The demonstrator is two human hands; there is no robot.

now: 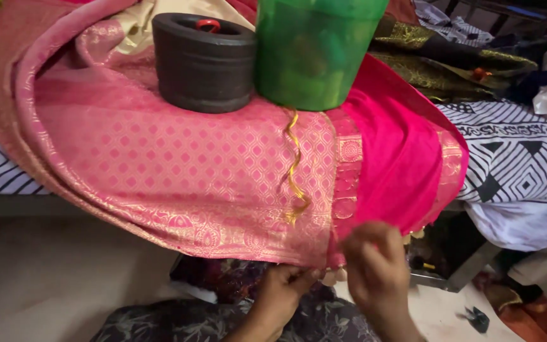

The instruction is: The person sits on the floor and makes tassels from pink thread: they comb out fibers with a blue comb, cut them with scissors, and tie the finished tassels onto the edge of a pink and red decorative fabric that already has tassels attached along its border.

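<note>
Head view: a pink woven sari with gold diamond pattern (pixel 191 158) drapes over the bed edge, pinned by a black round iron weight (pixel 204 63) and a green plastic jar (pixel 314 54). The left hand (pixel 283 291) and right hand (pixel 378 269), close together, pinch its lower hem, where small pale tassels (pixel 333 277) hang; only a few show finished, most of the hem seemingly remaining.

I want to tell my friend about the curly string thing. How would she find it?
Start at the big pink patterned woven cloth draped over the bed edge. On top stand a dark round heavy weight and a see-through green plastic container. From under the green container, the thin golden curly thread dangles down the cloth: the only loose, spiralling strand there.
</note>
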